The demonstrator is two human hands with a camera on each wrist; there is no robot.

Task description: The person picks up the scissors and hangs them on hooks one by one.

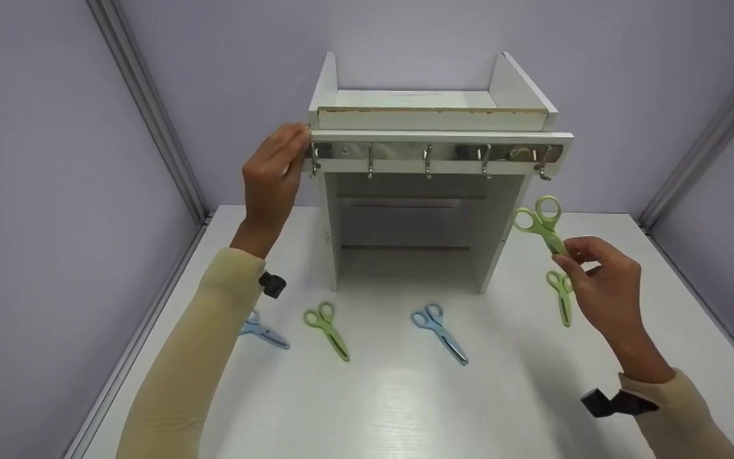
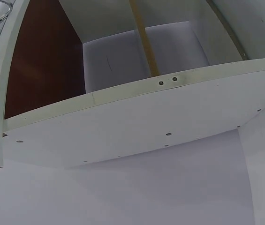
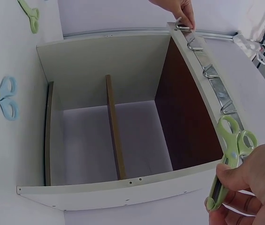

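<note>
A white wooden cabinet [image 1: 434,118] stands at the back of the white table [image 1: 405,395], with a metal rail of hooks [image 1: 431,156] across its front. My left hand [image 1: 278,172] touches the left end of that rail with straight fingers. My right hand [image 1: 599,287] pinches the blades of green scissors [image 1: 542,223], their handles up, just below the rightmost hook [image 1: 542,167]. In the right wrist view the green scissors [image 3: 228,154] sit beside the hook rail [image 3: 212,77], and the left hand [image 3: 177,9] shows at the rail's far end.
On the table in front lie blue scissors [image 1: 264,331], green scissors [image 1: 329,330], blue scissors [image 1: 440,331] and, behind my right hand, green scissors [image 1: 561,296]. Lilac walls close in the sides. The left wrist view shows only the cabinet's side panel [image 2: 137,122].
</note>
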